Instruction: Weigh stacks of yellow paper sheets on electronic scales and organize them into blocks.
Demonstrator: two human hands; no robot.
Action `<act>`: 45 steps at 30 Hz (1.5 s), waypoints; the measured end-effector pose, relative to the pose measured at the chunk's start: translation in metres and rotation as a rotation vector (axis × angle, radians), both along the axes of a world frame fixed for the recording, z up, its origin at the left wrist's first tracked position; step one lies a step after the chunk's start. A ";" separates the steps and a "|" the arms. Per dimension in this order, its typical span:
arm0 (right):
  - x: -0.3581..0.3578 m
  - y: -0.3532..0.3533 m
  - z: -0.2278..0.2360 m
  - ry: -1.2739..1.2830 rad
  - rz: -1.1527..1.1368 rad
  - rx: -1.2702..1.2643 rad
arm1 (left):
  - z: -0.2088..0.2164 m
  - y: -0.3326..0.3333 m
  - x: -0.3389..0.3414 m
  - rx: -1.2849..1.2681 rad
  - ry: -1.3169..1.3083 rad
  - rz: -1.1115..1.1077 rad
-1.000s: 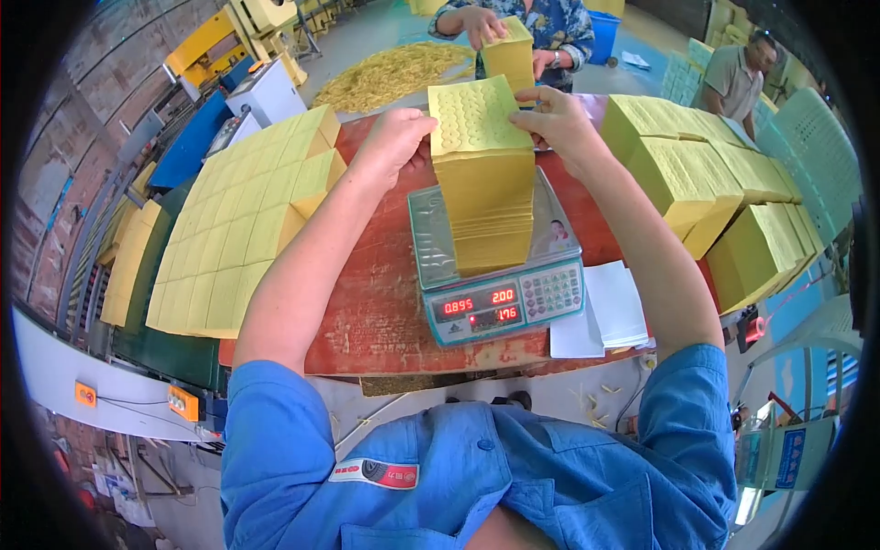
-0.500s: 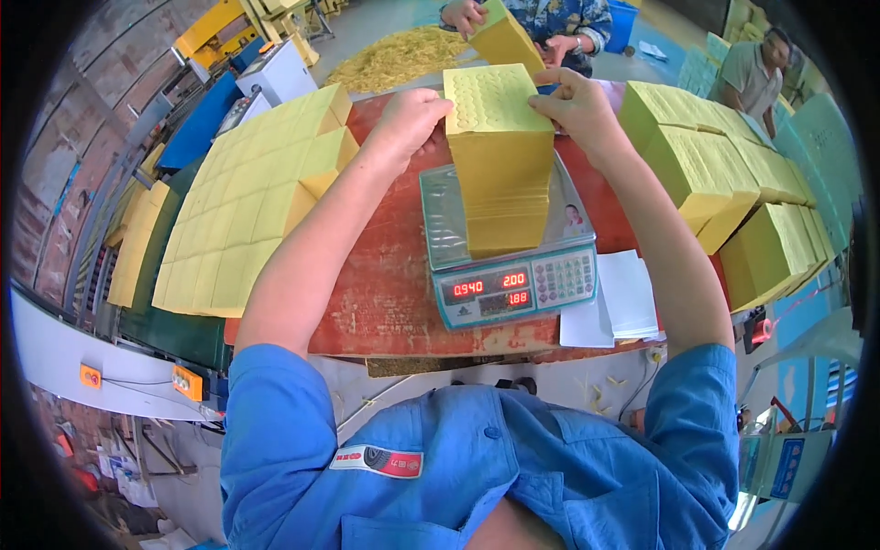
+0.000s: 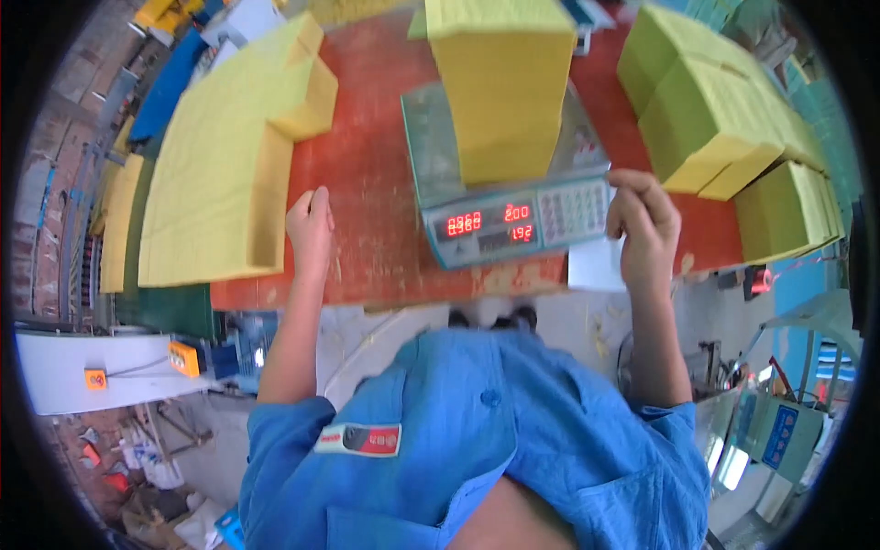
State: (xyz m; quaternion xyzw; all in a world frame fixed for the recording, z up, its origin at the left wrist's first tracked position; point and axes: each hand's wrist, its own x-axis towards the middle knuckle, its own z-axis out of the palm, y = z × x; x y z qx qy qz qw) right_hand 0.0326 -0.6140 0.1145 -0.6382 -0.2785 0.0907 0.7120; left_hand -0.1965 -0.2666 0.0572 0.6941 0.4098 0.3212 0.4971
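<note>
The left hand [image 3: 312,225] is empty, with its fingers loosely bent. It hangs above the near left part of the red table [image 3: 362,110], well apart from the stack [image 3: 500,105]. The right hand [image 3: 646,220] has let go too. Its fingers curl in a soft hook, with a gap to the thumb, and nothing sits in them. It is just beside the near right corner of the scale [image 3: 573,209]. The hand is a bit blurry, so I can't tell if its fingertips touch that corner.

The scale stands on the table, right of the middle. Red lights glow on its near side, to the left of its rows of keys. The tall yellow stack stands upright on the scale's flat plate, and the far part of its top is cut off by the edge of the view. White paper [image 3: 591,266] lies by the near right part of the scale, close to the right hand.

To the left is a big group of yellow blocks [image 3: 206,183], packed side by side. To the right are more yellow piles [image 3: 710,119], set close together in rows.

On the near side, the person wears a blue shirt [image 3: 440,394] with a red and white patch [image 3: 359,440]. Dark shoes [image 3: 515,319] show below the table's near edge. Far to the left, an orange box [image 3: 183,358] sits on a white panel [image 3: 69,367].
</note>
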 end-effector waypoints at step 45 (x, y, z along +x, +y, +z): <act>-0.124 0.016 -0.146 0.084 0.449 -0.465 | -0.084 -0.024 -0.078 -0.296 0.069 0.062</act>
